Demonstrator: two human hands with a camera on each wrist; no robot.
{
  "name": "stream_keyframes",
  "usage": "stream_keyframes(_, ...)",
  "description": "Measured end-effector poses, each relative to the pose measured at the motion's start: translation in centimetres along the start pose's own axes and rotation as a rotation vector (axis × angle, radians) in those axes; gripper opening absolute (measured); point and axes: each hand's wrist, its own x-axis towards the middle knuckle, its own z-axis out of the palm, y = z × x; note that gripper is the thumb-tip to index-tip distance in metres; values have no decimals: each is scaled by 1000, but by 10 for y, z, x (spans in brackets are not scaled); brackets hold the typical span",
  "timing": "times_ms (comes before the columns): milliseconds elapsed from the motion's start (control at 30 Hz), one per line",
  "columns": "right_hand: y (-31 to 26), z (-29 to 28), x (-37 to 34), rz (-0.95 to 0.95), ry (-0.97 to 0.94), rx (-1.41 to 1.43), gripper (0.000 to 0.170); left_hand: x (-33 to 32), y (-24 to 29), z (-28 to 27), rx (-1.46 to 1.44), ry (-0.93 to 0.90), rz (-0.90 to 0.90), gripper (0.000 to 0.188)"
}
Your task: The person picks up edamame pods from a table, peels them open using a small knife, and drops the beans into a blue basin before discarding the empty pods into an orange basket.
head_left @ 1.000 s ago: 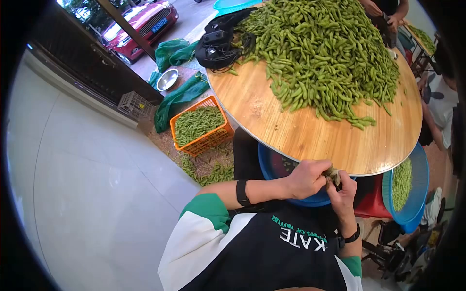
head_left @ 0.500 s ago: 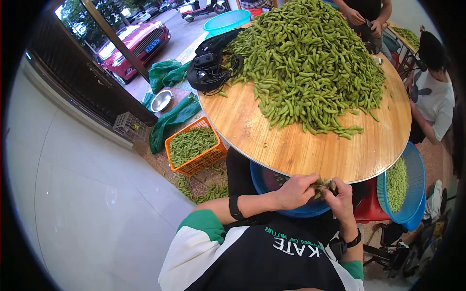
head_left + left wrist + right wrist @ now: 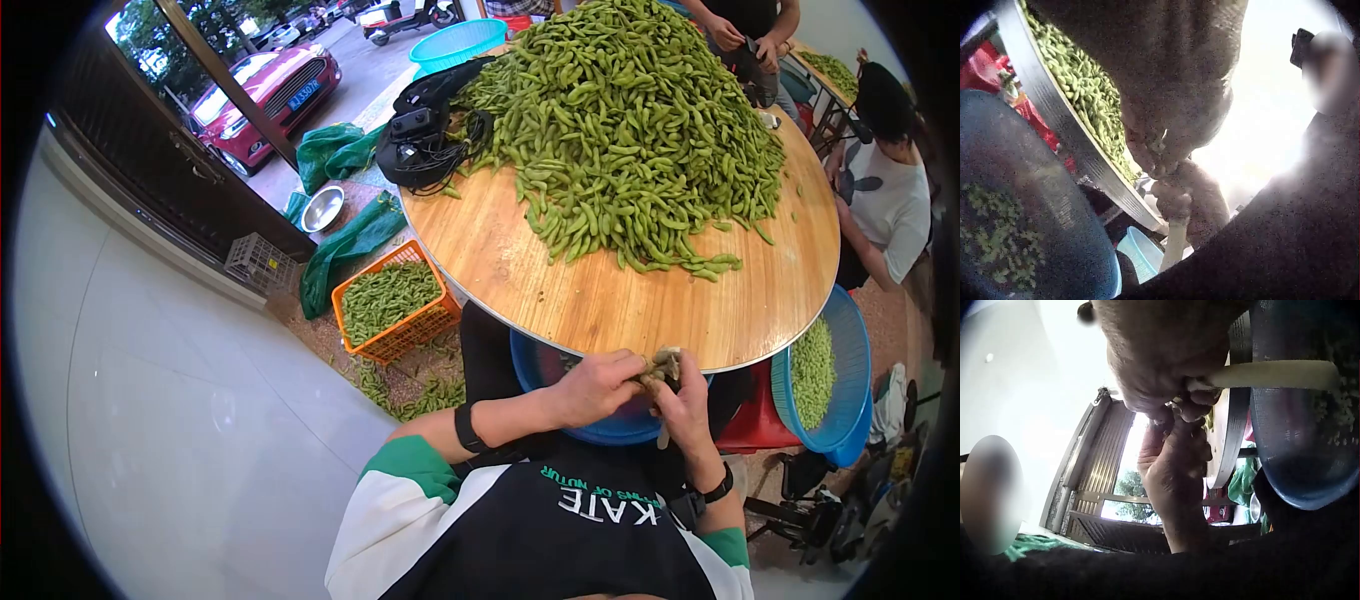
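Close together at the round table's near edge, my left hand and right hand pinch several browned edamame pods between their fingers. From the right hand's fingers sticks out a pale flat strip; what it is I cannot tell. Below both hands stands a blue basin, with loose green beans inside it in the left wrist view. A large heap of edamame pods covers the far part of the wooden table.
On the table's left edge lies a black bag with cables. An orange crate of pods stands on the floor at left, near green netting. At right is a blue basket of shelled beans. Other people sit around the table.
The head view has shifted, showing more of the far side. Both hands stay together, the pods between them have turned, and the pale strip now shows below the right hand.
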Motion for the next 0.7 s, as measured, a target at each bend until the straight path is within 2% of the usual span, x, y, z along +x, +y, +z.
stream_keyframes(100,0,8,6,5,-73,8,15,-6,8,-23,59,45,20,9)
stream_keyframes(167,-2,9,11,45,-146,128,13,-13,2,-56,328,156,64,11)
stream_keyframes(200,2,7,14,56,-95,208,10,-24,-2,-78,606,158,-10,15)
stream_keyframes(233,7,-3,18,41,-141,190,11,-32,-13,-99,737,287,-143,17)
stream_keyframes(267,7,-11,21,52,-134,167,13,-40,-26,-125,876,343,-144,16)
stream_keyframes(300,13,-14,22,71,-64,271,13,-41,-25,-153,1000,336,-150,21)
stream_keyframes(333,12,-23,22,96,-67,260,16,-53,-43,-175,1526,344,-248,23)
stream_keyframes(367,10,-20,22,51,10,288,20,-51,-43,-187,1575,340,-604,23)
stream_keyframes(400,13,-21,22,56,7,321,22,-50,-47,-195,1717,432,-498,22)
stream_keyframes(433,15,-22,24,48,1,351,23,-44,-52,-195,1710,421,-492,22)
stream_keyframes(500,23,-18,29,68,-20,367,24,-28,-56,-193,1175,399,-315,21)
stream_keyframes(533,25,-16,31,82,-51,380,24,-13,-61,-176,932,450,-261,18)
stream_keyframes(600,24,-14,33,81,-56,361,24,18,-64,-141,567,373,-329,17)
stream_keyframes(667,24,-13,32,68,-65,290,26,50,-92,-117,748,182,-261,16)
stream_keyframes(700,25,-14,31,72,-64,285,26,57,-98,-112,742,183,-263,16)
